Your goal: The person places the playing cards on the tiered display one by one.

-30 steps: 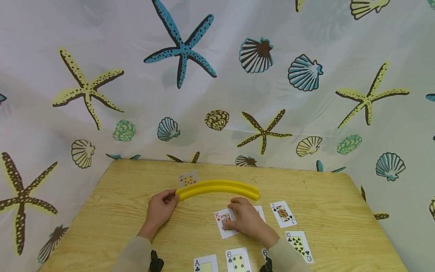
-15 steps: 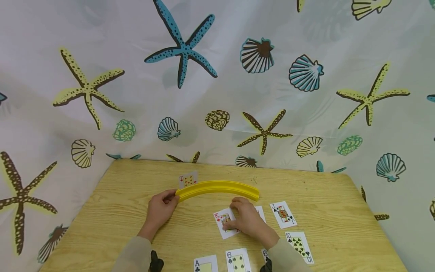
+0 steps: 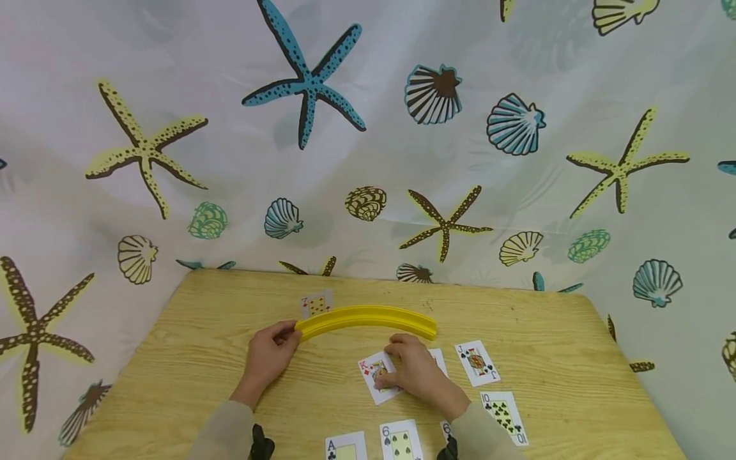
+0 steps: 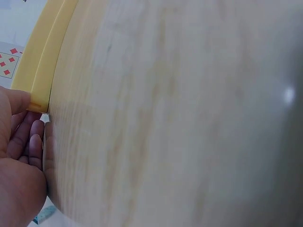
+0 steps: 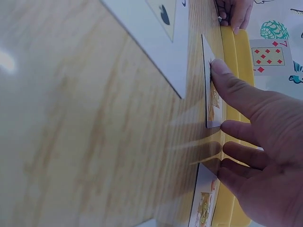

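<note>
My left hand pinches the left end of a curved yellow card holder on the wooden table. In the left wrist view, the thumb lies on the holder's end with the fingers curled below. A seven of diamonds stands upright in the holder near that end. My right hand is over a king of diamonds lying on the table. In the right wrist view its thumb rests on the card's face, the index fingertip is right at its edge, and the other fingers are loosely extended.
Partly behind my right hand lies another face card. To the right are a jack of spades and a ten of clubs. Nearer are an ace, a six of spades and another six. A patterned curtain hangs behind.
</note>
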The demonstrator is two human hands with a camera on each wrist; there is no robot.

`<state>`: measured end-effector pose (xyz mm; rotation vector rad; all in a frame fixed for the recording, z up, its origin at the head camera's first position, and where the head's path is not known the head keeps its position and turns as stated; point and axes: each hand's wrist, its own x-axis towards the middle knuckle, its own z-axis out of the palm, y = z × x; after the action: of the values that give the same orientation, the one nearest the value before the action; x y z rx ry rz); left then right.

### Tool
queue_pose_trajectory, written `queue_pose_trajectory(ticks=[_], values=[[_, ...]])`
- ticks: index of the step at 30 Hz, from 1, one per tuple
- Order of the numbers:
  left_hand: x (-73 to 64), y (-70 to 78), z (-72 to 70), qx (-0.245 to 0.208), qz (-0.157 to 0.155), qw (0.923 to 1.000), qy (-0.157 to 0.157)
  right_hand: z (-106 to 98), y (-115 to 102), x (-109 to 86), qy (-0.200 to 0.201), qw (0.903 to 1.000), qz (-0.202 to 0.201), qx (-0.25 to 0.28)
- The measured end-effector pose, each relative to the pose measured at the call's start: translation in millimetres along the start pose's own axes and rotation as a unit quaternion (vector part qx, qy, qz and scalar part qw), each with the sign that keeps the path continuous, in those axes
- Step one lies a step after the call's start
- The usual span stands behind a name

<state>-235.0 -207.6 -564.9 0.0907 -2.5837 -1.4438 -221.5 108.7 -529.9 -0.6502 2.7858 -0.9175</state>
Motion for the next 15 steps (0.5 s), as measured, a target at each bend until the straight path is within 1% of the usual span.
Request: queue_pose_trajectory(ticks=[4,9,15], values=[[1.0,0.3,-1.0,0.004,0.002,1.0000,0.000,-0.1,-1.7,0.9,0.002,1.0000,0.000,0.000],[1.3,-0.4,-1.6,0.007,0.003,1.0000,-0.001,-0.9,-3.5,1.6,0.002,0.9997,-0.010,-0.023],[0.8,-0.3,-1.2,0.008,-0.003,1.0000,-0.003,-2.0,-5.5,3.1,-0.006,0.9989,-0.009,-0.045]])
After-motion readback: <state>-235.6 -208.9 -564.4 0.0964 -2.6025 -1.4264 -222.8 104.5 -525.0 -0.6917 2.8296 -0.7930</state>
